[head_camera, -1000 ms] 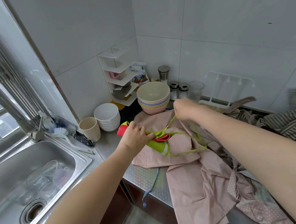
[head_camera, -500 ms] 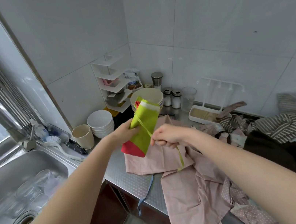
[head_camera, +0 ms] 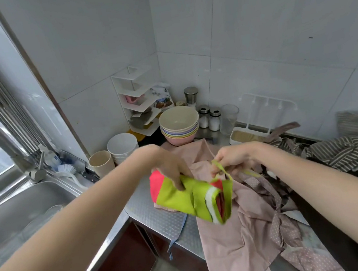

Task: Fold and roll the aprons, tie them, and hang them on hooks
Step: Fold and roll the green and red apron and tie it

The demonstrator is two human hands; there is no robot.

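A white-tiled kitchen corner, with a steel counter (head_camera: 160, 219) running along the far and right walls and a steel sink (head_camera: 12, 220) set into it on the left. A pink apron (head_camera: 233, 238) sprawls across the counter in the middle, its hem hanging over the near edge; further right lies a crumpled striped apron (head_camera: 347, 152). Against the far wall stand a white corner shelf (head_camera: 138, 99), a stack of pastel bowls (head_camera: 180, 126), a stack of white bowls (head_camera: 122, 146), a beige cup (head_camera: 101, 163) and two salt shakers (head_camera: 209, 118). A dish brush (head_camera: 67, 170) rests on the sink's far rim. Held above the pink apron is the rolled green apron (head_camera: 192, 197), lime with red and white showing at its ends, lying roughly level with its open end toward the near right. The left hand (head_camera: 171, 166) grips the roll from above near its left end, fingers curled over the cloth. The right hand (head_camera: 232, 158) pinches the thin green tie (head_camera: 221, 170), which runs down to the roll's right end
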